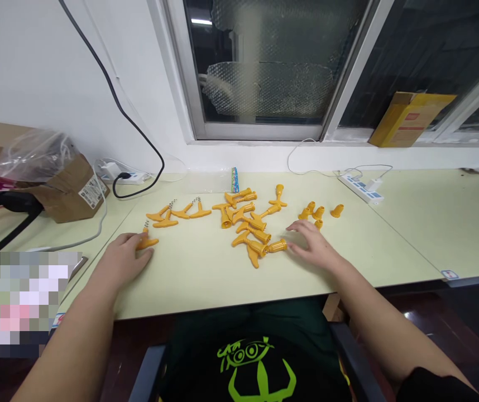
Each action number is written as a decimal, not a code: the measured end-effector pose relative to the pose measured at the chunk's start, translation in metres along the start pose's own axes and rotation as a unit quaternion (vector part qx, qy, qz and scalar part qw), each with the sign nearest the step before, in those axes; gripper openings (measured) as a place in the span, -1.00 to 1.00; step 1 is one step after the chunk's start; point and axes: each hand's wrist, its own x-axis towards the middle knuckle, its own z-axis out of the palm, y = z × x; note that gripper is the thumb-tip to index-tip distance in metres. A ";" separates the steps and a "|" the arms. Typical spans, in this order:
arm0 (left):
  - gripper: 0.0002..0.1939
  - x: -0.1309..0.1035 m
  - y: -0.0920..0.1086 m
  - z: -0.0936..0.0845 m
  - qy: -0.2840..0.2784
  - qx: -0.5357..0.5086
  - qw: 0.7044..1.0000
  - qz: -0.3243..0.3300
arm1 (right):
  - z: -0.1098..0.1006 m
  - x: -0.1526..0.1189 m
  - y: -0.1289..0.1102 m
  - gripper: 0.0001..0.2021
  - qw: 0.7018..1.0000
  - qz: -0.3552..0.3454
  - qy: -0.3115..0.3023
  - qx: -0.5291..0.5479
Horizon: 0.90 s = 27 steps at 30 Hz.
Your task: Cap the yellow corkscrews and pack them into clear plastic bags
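Observation:
Near the table's left side, my left hand (125, 258) is closed on a yellow corkscrew (151, 243), whose metal spiral points up past the fingers. Several more corkscrews (165, 222) with bare spirals lie just behind it. A pile of yellow corkscrews fitted with sleeves (248, 223) spreads over the middle. My right hand (312, 245) is open beside the pile, its fingertips close to a yellow sleeve (278, 245); whether they touch it I cannot tell. Behind that hand stand several loose yellow sleeves (318, 212), one partly hidden by the fingers.
A clear plastic bag (206, 180) lies by the wall. Power strips (360, 188) sit at the back right and back left (133, 177), with a black cable hanging down. An open cardboard box (70, 195) stands at the left. A yellow box (411, 120) leans on the window.

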 end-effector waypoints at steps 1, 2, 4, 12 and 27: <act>-0.44 0.002 0.008 -0.002 0.011 0.006 1.000 0.002 | 0.004 0.002 -0.008 -0.59 0.999 -0.023 -0.041 0.024; -0.45 0.004 0.019 -0.005 0.019 0.007 1.000 0.014 | 0.008 0.004 -0.015 -0.57 0.996 -0.035 -0.069 0.040; -0.49 0.008 0.047 -0.007 0.017 -0.007 0.997 0.076 | 0.014 0.010 -0.024 -0.61 0.993 -0.033 -0.100 0.051; -0.50 0.048 0.153 0.026 -0.041 -0.082 0.946 0.310 | -0.007 0.040 -0.010 -0.75 0.978 0.069 -0.190 0.053; -0.58 0.067 0.177 0.045 -0.051 -0.115 0.936 0.328 | -0.041 0.067 0.013 -0.68 0.971 0.173 -0.109 0.124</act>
